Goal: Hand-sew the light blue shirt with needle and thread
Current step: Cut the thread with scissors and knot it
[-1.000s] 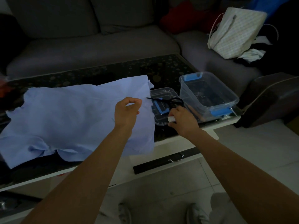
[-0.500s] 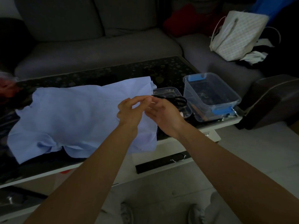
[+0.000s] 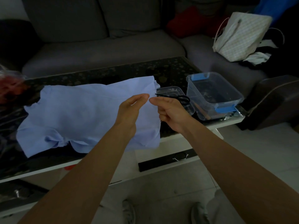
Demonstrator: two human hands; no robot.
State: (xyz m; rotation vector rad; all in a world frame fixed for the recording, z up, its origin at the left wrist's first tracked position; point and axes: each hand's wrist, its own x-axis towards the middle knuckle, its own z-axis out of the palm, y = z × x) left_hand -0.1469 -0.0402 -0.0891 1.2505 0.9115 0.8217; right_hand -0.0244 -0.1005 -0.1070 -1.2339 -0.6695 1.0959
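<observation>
The light blue shirt (image 3: 77, 110) lies spread flat on the dark glass table (image 3: 113, 73). Both my hands hover over its right part with their fingertips almost touching. My left hand (image 3: 129, 110) has thumb and forefinger pinched together at the tips. My right hand (image 3: 169, 112) has its fingers curled and its thumb and forefinger pinched, pointing at the left fingertips. Needle and thread are too fine to make out in the dim light, apart from a faint strand below my right palm.
Black scissors (image 3: 181, 98) lie across a small clear container (image 3: 171, 89) just right of the shirt. A larger clear box with blue latches (image 3: 226, 92) stands at the table's right end. A grey sofa (image 3: 105, 50) runs behind, with a white bag (image 3: 239, 38) on it.
My right hand left the small container and came up to meet my left hand over the shirt. My left hand stayed raised, its fingers now stretched toward the right hand.
</observation>
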